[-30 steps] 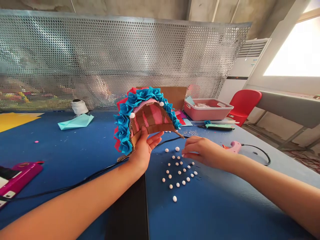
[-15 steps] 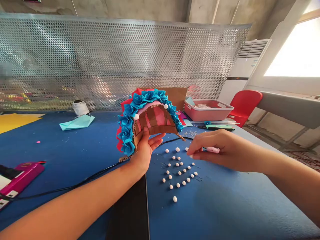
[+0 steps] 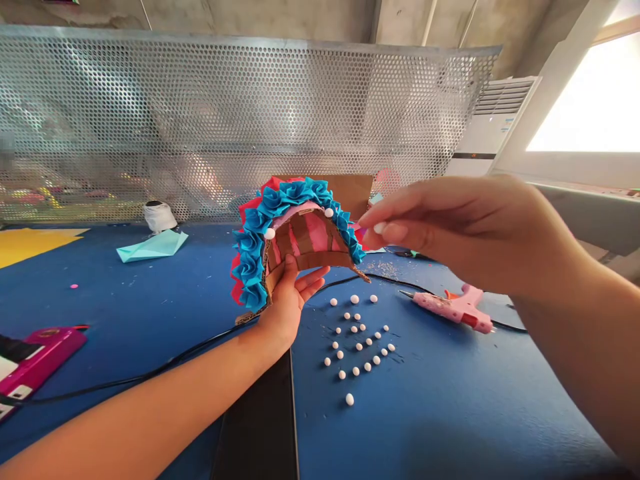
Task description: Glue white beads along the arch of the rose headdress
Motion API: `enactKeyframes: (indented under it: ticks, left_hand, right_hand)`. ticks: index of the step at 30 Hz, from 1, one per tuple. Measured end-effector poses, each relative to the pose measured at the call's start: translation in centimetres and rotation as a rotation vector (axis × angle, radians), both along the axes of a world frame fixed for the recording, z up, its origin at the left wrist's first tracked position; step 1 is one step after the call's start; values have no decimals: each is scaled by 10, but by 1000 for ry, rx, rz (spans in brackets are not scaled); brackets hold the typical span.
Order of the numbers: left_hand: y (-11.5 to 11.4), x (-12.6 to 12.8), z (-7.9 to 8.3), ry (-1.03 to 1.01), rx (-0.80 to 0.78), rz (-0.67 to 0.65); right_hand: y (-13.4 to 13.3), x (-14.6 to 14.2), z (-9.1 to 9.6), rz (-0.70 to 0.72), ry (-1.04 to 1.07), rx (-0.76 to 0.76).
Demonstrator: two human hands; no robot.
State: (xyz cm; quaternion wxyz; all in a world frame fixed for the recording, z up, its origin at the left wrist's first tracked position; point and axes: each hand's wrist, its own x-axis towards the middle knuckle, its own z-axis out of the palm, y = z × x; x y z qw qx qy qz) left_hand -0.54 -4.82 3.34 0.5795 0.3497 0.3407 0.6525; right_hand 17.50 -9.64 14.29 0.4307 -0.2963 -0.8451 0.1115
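Observation:
A curved cardboard piece, striped pink and brown inside and edged with blue folded-paper flowers, rests in my left hand. My left thumb presses its inner base while the fingers spread underneath. Two white balls sit on its rim, one ball at the left and one ball at the upper right. My right hand is raised beside its right end, thumb and fingers pinched together. Whitish spots show at the fingertips; I cannot tell whether they are nails or something held. Several small white balls lie below on the table.
A pink glue gun lies on the blue table below my right hand. A black cable crosses the table. At left are a magenta power strip and turquoise paper. A perforated metal screen stands behind.
My right hand has risen from just above the white balls toward me and upward, uncovering the glue gun and covering the pink basket. My left hand and the cardboard piece have hardly moved.

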Motion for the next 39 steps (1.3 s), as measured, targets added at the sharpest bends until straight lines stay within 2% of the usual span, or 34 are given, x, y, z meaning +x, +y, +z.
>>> enactKeyframes:
  ticks: [6, 13, 17, 20, 23, 26, 32, 39]
  left_hand:
    - [2, -2, -3, 2, -5, -14]
    - [2, 0, -4, 54, 6, -12]
    - [4, 0, -8, 117, 51, -13]
    - [4, 1, -11, 170, 96, -46]
    - [2, 2, -10, 186, 93, -70]
    - [-1, 3, -7, 156, 74, -65]
    - [-2, 3, -7, 251, 92, -83]
    - [-2, 2, -5, 229, 119, -93]
  right_hand:
    - [5, 1, -12, -9, -85, 28]
    - [15, 7, -27, -1, -8, 3]
    - [14, 5, -31, -104, 65, 119]
    - [8, -1, -27, -182, 103, 263]
    - [4, -10, -18, -148, 72, 438]
    - [5, -20, -14, -136, -3, 549]
    - [19, -30, -22, -188, -101, 694]
    - [29, -31, -26, -220, -122, 766]
